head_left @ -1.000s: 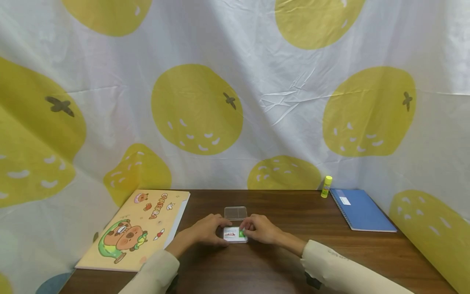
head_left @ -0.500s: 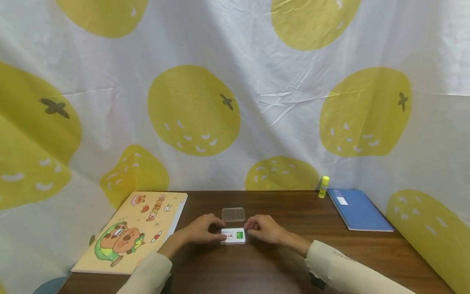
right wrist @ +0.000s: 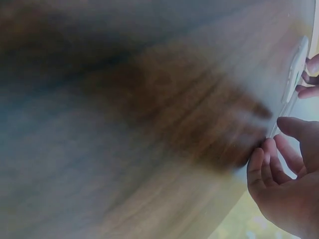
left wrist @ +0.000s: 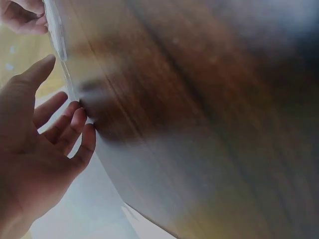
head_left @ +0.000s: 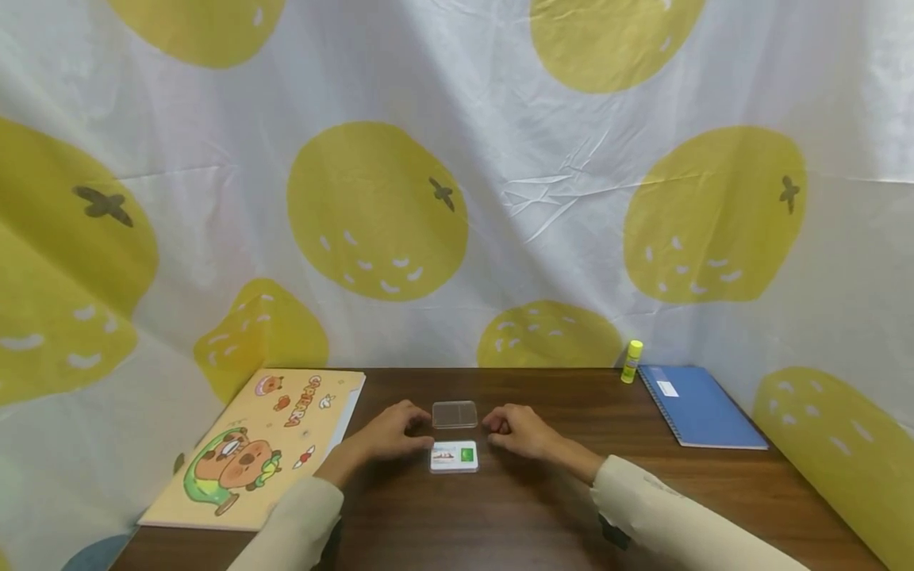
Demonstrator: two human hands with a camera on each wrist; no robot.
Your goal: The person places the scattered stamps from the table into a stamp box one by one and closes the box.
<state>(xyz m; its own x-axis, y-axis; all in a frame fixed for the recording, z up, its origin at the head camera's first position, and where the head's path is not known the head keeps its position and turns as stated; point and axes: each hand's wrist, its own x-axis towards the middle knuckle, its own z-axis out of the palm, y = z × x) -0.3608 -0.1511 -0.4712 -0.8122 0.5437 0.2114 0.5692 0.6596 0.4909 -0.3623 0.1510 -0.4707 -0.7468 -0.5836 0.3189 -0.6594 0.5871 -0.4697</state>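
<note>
A shallow clear case (head_left: 453, 468) lies on the wooden table in front of the person, holding a white card (head_left: 444, 456) with a red print and a green square. Just beyond it is a clear plastic lid (head_left: 455, 414), flat on the wood. To their left, my left hand (head_left: 395, 432) has relaxed fingers, its fingertips close to the lid's left edge and its thumb by the case's corner; contact cannot be told. My right hand (head_left: 527, 432) is right of the lid, a small gap away, with loosely bent fingers and nothing held. Both wrist views show relaxed fingers (left wrist: 84, 142) (right wrist: 256, 169) near the table.
A beige cartoon capybara folder (head_left: 250, 452) lies at the left. At the back right stand a yellow glue stick (head_left: 631, 362) and a blue spiral notebook (head_left: 703, 406). A lemon-print curtain (head_left: 400, 333) hangs around the table's back and sides.
My right hand has left the card's green end and moved right, then up beside the lid. My left hand has drawn back from the case and shifted toward the lid.
</note>
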